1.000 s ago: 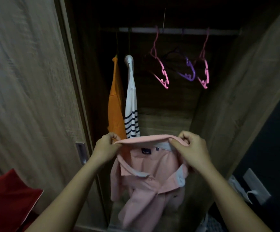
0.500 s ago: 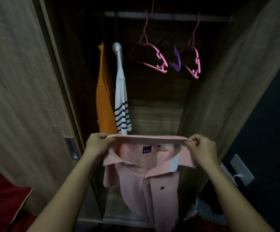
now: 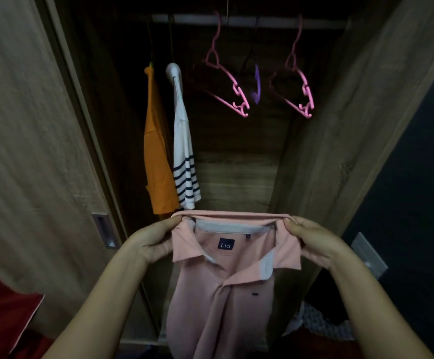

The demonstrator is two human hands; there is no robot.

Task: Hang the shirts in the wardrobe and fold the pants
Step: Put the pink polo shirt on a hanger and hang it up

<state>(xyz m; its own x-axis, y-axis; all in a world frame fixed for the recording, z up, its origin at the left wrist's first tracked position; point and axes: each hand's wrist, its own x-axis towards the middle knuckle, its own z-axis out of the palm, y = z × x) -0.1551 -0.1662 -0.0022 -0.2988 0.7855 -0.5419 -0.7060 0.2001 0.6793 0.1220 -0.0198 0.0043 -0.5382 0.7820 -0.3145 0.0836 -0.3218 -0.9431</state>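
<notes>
The left hand and right hand each pinch a shoulder of the salmon-pink cotton polo shirt. Bunched a second ago, it now hangs taut before the open wooden wardrobe, seemingly ready for an empty pink plastic hanger.

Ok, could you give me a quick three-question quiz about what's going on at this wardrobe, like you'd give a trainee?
1. True or false: the pink shirt hangs on the rail.
2. How many empty pink hangers hang on that rail? A) one B) two C) four
3. Fill in: beside the orange shirt hangs a white shirt with dark ____.
Key: 1 false, the left hand and right hand hold it up in front of the wardrobe; 2 B; 3 stripes.
</notes>
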